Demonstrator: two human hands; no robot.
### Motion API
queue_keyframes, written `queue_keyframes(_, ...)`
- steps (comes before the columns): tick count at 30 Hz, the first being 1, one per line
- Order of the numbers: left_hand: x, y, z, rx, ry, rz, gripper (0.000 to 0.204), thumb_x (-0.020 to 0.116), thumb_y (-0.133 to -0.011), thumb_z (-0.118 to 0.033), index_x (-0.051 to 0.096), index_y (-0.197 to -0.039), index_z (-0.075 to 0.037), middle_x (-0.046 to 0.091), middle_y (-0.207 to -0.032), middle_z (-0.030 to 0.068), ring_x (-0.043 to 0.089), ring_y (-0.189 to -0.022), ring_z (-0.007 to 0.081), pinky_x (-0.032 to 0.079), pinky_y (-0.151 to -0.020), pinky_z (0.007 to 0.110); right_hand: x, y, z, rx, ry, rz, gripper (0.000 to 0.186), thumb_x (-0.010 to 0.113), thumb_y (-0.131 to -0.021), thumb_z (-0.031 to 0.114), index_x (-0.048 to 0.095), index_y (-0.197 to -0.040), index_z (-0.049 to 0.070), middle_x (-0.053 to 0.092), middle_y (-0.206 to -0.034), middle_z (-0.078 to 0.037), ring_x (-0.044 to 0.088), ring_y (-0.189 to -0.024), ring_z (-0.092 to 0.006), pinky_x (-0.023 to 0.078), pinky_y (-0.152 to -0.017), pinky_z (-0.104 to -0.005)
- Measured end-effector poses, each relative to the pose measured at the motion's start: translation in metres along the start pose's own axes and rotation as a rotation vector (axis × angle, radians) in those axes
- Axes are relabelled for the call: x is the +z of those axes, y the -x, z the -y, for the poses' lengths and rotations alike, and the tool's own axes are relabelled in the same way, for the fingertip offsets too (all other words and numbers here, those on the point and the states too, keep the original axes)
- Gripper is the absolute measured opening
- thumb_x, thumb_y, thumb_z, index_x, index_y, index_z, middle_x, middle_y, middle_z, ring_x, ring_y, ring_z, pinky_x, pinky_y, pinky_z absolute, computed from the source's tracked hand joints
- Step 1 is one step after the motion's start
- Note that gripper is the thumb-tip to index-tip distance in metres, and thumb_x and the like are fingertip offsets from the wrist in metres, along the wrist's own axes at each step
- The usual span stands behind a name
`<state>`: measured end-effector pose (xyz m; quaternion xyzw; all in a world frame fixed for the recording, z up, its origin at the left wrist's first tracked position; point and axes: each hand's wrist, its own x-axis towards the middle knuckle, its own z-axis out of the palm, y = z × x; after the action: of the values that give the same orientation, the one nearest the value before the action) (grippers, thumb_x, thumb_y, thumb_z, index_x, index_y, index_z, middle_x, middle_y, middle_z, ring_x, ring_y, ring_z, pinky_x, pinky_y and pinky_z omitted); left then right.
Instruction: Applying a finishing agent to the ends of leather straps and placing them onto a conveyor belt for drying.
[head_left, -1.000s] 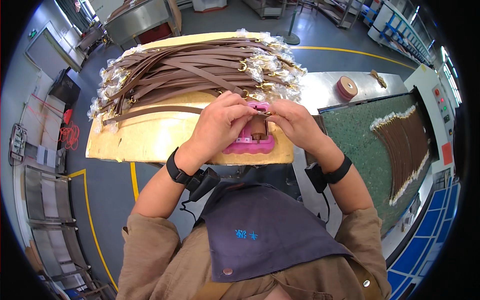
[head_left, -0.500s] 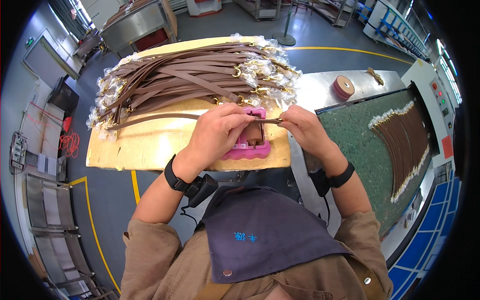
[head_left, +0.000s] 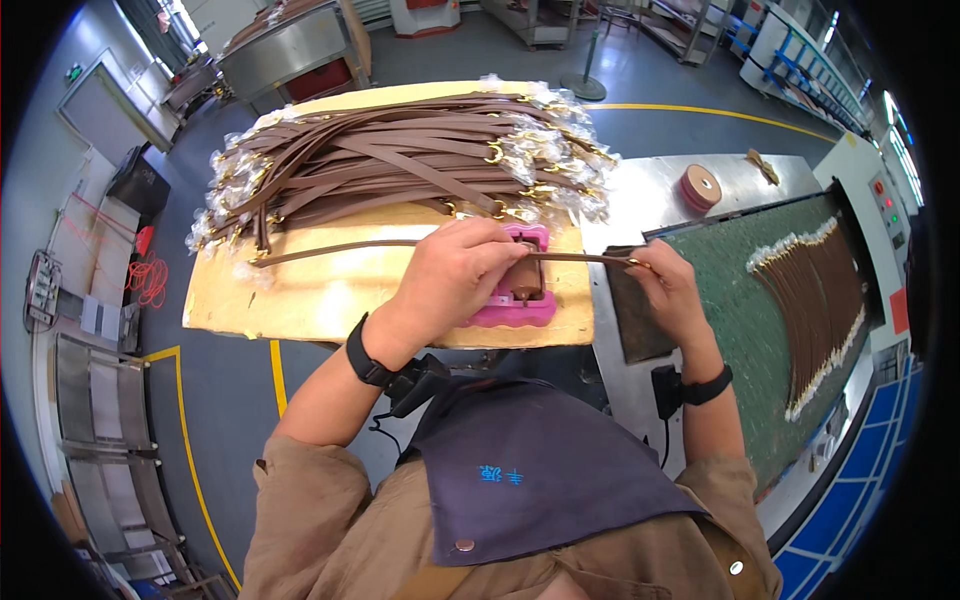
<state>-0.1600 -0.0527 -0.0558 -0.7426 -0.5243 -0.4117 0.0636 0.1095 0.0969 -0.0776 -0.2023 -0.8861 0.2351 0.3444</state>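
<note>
A thin brown leather strap [head_left: 575, 257] runs across the near part of the board, edge-on between my hands. My left hand [head_left: 450, 275] pinches it above the pink tray [head_left: 520, 314], and its fingers cover part of that tray. Farther right, my right hand [head_left: 675, 292] grips the strap's end, where a bit of gold metal shows at the fingertips. The rest of the strap trails left over the board to an end in clear plastic. Inside the tray lies a brown roller [head_left: 527, 287], just beneath the strap.
A pile of brown straps [head_left: 390, 160] with plastic-wrapped gold hardware covers the far part of the yellowish board [head_left: 330, 305]. To the right, a round reddish-brown roll [head_left: 701, 187] stands on a metal surface. Beyond is a green conveyor belt [head_left: 725, 330] carrying a row of straps [head_left: 815, 305].
My right hand has moved right with the strap's end, away from my left hand. A longer stretch of strap now shows between them, and the whole view has shifted slightly.
</note>
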Motion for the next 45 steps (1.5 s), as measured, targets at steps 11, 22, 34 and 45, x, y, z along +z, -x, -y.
queue_keyframes(11,0.005,0.003,-0.001,0.018,-0.030,-0.013,0.020,0.072,-0.074,0.000,0.072,-0.092,-0.008,0.067,-0.090,0.0053,0.066,-0.085,0.0254,0.053,-0.074,0.037,-0.023,0.040,-0.030,0.136,0.058,-0.107,0.005,0.062,-0.089,0.000,0.060,-0.092,-0.002,0.049,-0.075,-0.009,0.048,-0.066,-0.0202,0.038,-0.060,-0.0296)
queue_keyframes(22,0.001,0.001,-0.005,0.029,-0.017,0.002,0.019,0.071,-0.075,0.000,0.071,-0.092,-0.006,0.066,-0.089,0.0062,0.065,-0.083,0.0260,0.053,-0.073,0.037,-0.054,0.076,-0.067,0.313,0.033,-0.202,0.007,0.058,-0.094,0.004,0.056,-0.093,-0.003,0.043,-0.077,-0.003,0.042,-0.069,-0.0120,0.035,-0.062,-0.0258)
queue_keyframes(34,0.000,0.000,-0.005,0.045,-0.006,0.031,0.023,0.071,-0.072,0.001,0.071,-0.095,-0.006,0.067,-0.090,0.0074,0.066,-0.085,0.0284,0.054,-0.076,0.038,-0.080,0.109,-0.091,0.423,0.073,-0.294,0.008,0.057,-0.096,0.006,0.057,-0.093,-0.002,0.046,-0.078,0.001,0.042,-0.071,-0.0075,0.035,-0.062,-0.0232)
queue_keyframes(45,-0.005,-0.001,-0.006,0.037,-0.019,0.043,0.024,0.071,-0.071,0.003,0.071,-0.093,-0.006,0.068,-0.090,0.0068,0.065,-0.084,0.0272,0.052,-0.076,0.038,-0.104,0.130,-0.113,0.449,0.111,-0.359,0.010,0.058,-0.097,0.008,0.057,-0.094,-0.001,0.046,-0.078,0.002,0.041,-0.072,-0.0062,0.034,-0.063,-0.0220)
